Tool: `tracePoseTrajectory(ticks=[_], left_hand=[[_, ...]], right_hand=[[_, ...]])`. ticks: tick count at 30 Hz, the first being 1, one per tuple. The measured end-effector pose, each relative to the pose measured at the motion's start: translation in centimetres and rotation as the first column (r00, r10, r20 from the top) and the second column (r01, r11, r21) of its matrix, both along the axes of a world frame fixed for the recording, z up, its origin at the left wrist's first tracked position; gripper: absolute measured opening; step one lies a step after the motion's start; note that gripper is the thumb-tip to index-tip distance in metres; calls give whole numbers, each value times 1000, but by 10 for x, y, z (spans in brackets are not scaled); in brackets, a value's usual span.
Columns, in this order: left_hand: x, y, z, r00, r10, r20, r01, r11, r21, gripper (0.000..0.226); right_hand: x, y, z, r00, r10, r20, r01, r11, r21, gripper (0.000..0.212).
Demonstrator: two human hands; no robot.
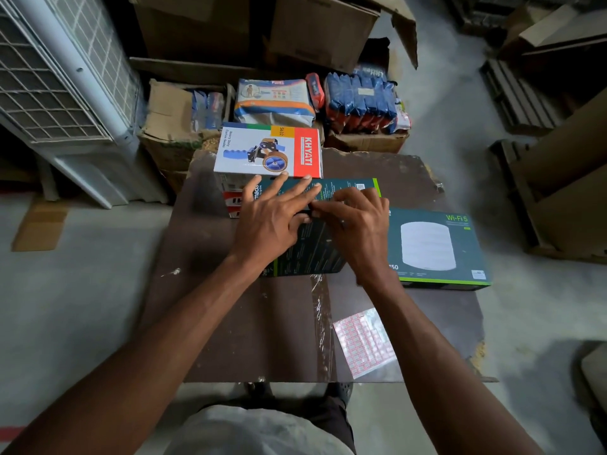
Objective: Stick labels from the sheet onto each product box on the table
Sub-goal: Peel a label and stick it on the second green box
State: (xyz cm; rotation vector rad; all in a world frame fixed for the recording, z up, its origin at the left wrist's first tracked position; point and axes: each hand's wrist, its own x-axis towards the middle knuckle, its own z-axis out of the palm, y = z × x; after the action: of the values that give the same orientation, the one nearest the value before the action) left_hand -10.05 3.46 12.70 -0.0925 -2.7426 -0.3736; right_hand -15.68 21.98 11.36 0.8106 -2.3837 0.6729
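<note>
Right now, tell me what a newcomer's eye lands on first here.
Both hands meet mid-table on a dark teal box, the left hand flat with fingers spread, the right hand pressing beside it. Behind stands a white and red KHYATI box; the label sheet lies near the table's front edge.

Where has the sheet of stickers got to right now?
The label sheet lies flat on the table near its front right corner, nearer the person than the Wi-Fi box, with neither hand touching it.
</note>
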Motion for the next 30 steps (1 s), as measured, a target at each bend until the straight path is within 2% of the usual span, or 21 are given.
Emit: tracePoseTrajectory(ticks=[4, 7, 9, 11, 14, 19, 22, 25, 27, 30], left_hand=[[-3, -3, -2, 1000, -5, -16, 5, 1000, 0, 62], [-7, -3, -2, 1000, 5, 8, -5, 1000, 17, 62], [-10, -3, -1, 1000, 8, 14, -8, 1000, 27, 62], [-12, -4, -1, 1000, 9, 6, -10, 1000, 28, 62], [-13, -5, -3, 1000, 5, -7, -5, 999, 32, 64], [-14, -12, -9, 999, -23, -26, 23, 1000, 7, 60], [-14, -14, -12, 999, -28, -45, 28, 1000, -1, 58], [-16, -13, -14, 998, -13, -65, 12, 1000, -13, 58], [-17, -11, -15, 996, -6, -92, 5, 1000, -8, 57], [-14, -14, -21, 977, -25, -214, 40, 997, 66, 55]], right_hand=[[-6, 6, 0, 999, -41, 20, 39, 995, 89, 26], [-6, 7, 4, 991, -61, 122, 61, 998, 0, 31], [-7, 12, 11, 980, -2, 200, 21, 996, -92, 33], [-9, 8, 16, 972, 43, 231, -17, 994, -112, 29], [-7, -12, 14, 986, -10, 165, 17, 999, -41, 21], [-7, -4, 4, 995, -57, 80, 58, 998, -10, 18], [-9, 4, 9, 991, -68, 119, 68, 998, 5, 34], [-9, 6, 17, 980, -101, 174, 70, 981, 180, 65], [-8, 0, 15, 976, -137, 167, 72, 936, 345, 76], [-2, -13, 6, 964, -211, 161, 115, 878, 465, 86]])
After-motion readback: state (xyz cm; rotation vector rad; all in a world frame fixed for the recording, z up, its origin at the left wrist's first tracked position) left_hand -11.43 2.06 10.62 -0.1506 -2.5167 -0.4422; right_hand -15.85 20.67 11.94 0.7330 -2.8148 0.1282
